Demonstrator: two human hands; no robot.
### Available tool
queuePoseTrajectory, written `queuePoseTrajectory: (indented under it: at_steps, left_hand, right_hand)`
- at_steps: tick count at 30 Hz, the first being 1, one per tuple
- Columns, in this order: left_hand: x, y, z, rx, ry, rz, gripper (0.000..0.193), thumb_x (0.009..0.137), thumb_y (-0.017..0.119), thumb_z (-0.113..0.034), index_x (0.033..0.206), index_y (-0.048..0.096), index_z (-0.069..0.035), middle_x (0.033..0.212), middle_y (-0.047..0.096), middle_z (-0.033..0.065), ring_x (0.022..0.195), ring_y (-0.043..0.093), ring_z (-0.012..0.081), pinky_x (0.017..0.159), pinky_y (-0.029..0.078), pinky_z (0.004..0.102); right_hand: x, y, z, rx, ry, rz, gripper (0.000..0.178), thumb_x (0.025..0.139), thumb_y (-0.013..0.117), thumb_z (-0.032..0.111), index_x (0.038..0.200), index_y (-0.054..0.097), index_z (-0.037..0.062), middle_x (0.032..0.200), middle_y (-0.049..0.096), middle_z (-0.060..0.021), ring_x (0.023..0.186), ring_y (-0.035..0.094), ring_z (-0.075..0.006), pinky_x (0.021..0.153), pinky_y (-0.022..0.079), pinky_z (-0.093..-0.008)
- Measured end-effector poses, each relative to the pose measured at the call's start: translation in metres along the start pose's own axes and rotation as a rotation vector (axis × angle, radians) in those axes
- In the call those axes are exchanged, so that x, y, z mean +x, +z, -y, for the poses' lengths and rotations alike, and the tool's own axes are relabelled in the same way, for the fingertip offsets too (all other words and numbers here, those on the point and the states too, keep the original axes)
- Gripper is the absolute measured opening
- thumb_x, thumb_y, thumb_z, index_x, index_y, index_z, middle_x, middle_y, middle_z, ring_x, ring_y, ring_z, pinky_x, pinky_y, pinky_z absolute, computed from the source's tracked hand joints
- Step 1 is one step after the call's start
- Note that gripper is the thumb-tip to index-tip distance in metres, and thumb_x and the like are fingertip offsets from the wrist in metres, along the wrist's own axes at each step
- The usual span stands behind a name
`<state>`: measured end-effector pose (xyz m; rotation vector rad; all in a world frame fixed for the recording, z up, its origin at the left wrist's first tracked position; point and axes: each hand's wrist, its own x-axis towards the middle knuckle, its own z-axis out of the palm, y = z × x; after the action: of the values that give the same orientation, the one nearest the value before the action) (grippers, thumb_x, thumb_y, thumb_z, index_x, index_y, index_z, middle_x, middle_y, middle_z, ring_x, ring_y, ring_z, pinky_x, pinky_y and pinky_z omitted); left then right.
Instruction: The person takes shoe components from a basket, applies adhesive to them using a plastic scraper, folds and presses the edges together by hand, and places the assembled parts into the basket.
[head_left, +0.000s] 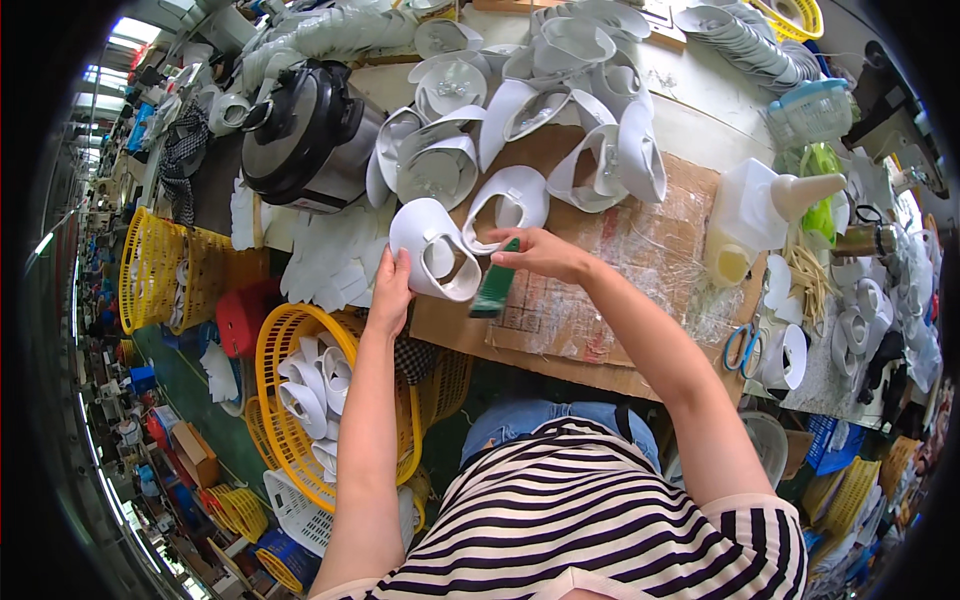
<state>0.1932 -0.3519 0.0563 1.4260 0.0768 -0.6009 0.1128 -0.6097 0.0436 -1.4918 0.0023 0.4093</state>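
Note:
My left hand grips the edge of a white shoe upper, a curved piece with an opening in it, lifted over the table's front edge. In my right hand is a green-handled brush, its lower end pointing down toward me. The fingertips of that hand also reach a second white shoe upper just behind; whether they grip it I cannot tell. More white uppers stand in a loose heap farther back on the table.
A smeared cardboard sheet covers the table's middle. To its right are a plastic bottle and blue-handled scissors. A black-lidded electric cooker stands at back left. Below the left edge, a yellow basket holds white pieces.

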Motion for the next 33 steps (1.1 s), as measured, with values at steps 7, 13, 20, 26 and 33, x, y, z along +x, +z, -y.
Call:
queuePoseTrajectory:
  at_steps: [7,13,20,26,33]
  left_hand:
    - [-0.008,-0.061,-0.041,0.285,0.291,-0.104,0.036,0.102,0.042,-0.026,0.128,0.047,-0.002,0.115,0.059,0.0062,0.098,0.056,0.0127,0.088,0.046,0.0277]
    - [-0.048,-0.037,-0.063,-0.049,-0.025,0.167,0.039,0.099,0.045,-0.033,0.13,0.043,-0.008,0.11,0.06,0.0064,0.09,0.064,0.0166,0.066,0.059,0.0339]
    - [-0.059,0.035,-0.054,-0.13,-0.276,0.442,0.043,0.098,0.049,-0.03,0.133,0.043,-0.006,0.114,0.06,0.0062,0.096,0.064,0.0185,0.082,0.054,0.034]
    - [-0.063,0.054,-0.02,-0.049,-0.287,0.498,0.038,0.094,0.058,-0.032,0.118,0.051,-0.004,0.108,0.061,0.004,0.092,0.061,0.0127,0.084,0.05,0.0303]
    - [-0.07,0.069,-0.008,-0.017,-0.351,0.558,0.031,0.091,0.063,-0.027,0.109,0.059,-0.002,0.102,0.063,0.0022,0.095,0.058,0.0105,0.087,0.047,0.0265]
  right_hand:
    - [-0.002,-0.036,0.014,-0.176,0.138,0.092,0.042,0.09,0.062,0.032,0.112,0.063,-0.0038,0.118,0.061,-0.0106,0.1,0.058,-0.0169,0.091,0.044,-0.0305]
    - [-0.029,-0.017,0.037,0.542,0.048,0.165,0.029,0.095,0.054,0.022,0.102,0.066,-0.0032,0.143,0.041,-0.0138,0.125,0.047,-0.0254,0.099,0.042,-0.0392]
    - [-0.06,0.012,0.03,0.898,-0.06,0.173,0.035,0.094,0.055,0.027,0.117,0.059,0.0006,0.119,0.061,-0.0085,0.114,0.054,-0.0187,0.103,0.035,-0.0363]
    - [-0.103,0.01,0.02,1.022,-0.105,-0.03,0.031,0.096,0.051,0.028,0.108,0.061,0.0012,0.105,0.064,-0.0052,0.103,0.057,-0.0157,0.098,0.037,-0.0339]
    - [-0.128,0.012,-0.005,1.265,-0.066,-0.231,0.029,0.096,0.051,0.026,0.108,0.06,0.0011,0.109,0.064,-0.0089,0.105,0.057,-0.0205,0.1,0.037,-0.0378]
